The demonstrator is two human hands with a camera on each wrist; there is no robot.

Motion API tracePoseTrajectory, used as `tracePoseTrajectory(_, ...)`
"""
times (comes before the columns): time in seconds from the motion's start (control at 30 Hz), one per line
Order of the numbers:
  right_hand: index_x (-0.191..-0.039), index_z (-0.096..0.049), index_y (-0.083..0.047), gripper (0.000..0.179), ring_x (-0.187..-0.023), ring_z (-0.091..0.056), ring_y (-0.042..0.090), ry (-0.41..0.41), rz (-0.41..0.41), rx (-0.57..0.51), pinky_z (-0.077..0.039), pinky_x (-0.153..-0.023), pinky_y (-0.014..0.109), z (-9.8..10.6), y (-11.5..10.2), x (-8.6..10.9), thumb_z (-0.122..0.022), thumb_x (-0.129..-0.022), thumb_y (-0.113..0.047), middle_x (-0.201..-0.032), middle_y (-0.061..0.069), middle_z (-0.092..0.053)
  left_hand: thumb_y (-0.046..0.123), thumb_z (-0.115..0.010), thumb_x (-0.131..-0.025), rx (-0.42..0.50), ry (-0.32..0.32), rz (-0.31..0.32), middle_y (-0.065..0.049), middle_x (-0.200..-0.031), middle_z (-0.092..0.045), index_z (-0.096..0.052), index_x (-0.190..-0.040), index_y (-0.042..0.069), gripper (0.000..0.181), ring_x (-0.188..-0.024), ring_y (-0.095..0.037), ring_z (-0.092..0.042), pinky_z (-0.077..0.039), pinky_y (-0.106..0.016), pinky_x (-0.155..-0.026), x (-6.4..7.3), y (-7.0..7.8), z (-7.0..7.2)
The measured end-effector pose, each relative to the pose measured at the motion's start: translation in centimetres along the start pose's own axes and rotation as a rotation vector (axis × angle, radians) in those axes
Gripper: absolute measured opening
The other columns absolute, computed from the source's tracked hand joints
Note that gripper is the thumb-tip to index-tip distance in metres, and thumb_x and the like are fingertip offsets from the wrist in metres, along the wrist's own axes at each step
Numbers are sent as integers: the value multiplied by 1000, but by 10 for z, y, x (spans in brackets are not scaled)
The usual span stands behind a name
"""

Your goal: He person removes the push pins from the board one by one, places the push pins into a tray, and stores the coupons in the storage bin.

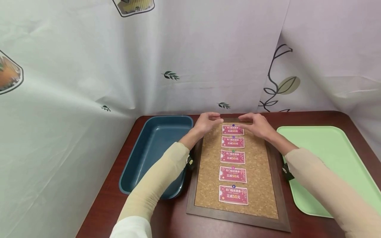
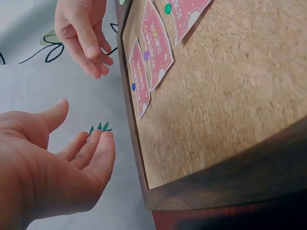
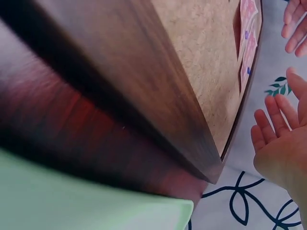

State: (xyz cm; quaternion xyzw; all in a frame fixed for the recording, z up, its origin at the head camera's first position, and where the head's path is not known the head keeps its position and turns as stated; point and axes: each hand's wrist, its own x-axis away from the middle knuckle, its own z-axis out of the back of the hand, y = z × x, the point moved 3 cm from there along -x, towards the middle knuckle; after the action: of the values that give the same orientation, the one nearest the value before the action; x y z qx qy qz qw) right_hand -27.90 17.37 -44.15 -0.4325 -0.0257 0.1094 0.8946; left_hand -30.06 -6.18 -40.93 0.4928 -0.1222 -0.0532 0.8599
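Directions are taken from the centre of the corkboard point(image 1: 208, 185), with twelve o'clock at the edge farthest from the person. At nine to ten o'clock, a deep blue tray point(image 1: 154, 145) stands beside the board on the dark red table point(image 1: 175, 218); the left sleeve point(image 1: 157, 175) crosses it and would hamper a reach inside. At eleven o'clock, the left hand point(image 1: 208, 123) hovers near the far end of the wooden frame point(image 1: 238, 217), fingers relaxed, thumb apart, holding nothing. Its sensible part would be to keep paper flat beside a pin without covering it. At centre, five pink coupons point(image 1: 233, 158) run from twelve to six o'clock, each with a push-pin point(image 1: 233, 168) at its upper edge. Both hands flank the top coupon point(image 1: 233, 131), at twelve o'clock, its blue pin point(image 1: 233, 125) in place. Beyond, the patterned curtain point(image 1: 205, 66) limits room, and the raised frame is a rim that fingers must clear. At one o'clock, the right hand point(image 1: 257, 125), likewise empty with fingers loosely spread, hovers by that coupon's right end. A pin is best taken by its head and moved straight along its shaft, lest the paper tear. At three o'clock, a green tray point(image 1: 321, 142) lies partly under the right sleeve point(image 1: 324, 185).
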Motion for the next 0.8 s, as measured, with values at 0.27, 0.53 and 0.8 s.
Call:
tracePoseTrajectory(0.27,-139,-65,1,46,-132,-56,42,-21,-39,-5,-43,-110,59,-3,6,-11,-74,-103,-26,-141,25,-63,24,-76,-101,-41,28,7,-10,-126,-75,-69,-139,6,42,-122,-25,-67,-54,-39,-100,-6,-3,-13)
tracePoseTrajectory(0.53,-127,-72,2,33,-105,-60,33,-4,-25,12,-46,-89,44,-13,8,-20,-74,-101,-19,-120,21,-69,19,-78,-100,-84,46,26,-10,-122,-75,-72,-133,5,36,-109,-22,-71,-58,-33,-86,-12,-9,-26)
tracePoseTrajectory(0.8,-121,-75,0,29,-93,-58,28,11,-17,37,-43,-80,39,-24,12,-27,-78,-99,-19,-107,16,-71,17,-79,-99,-167,84,38,-7,-115,-77,-74,-127,7,30,-108,-22,-71,-55,-36,-98,-19,-15,-34)
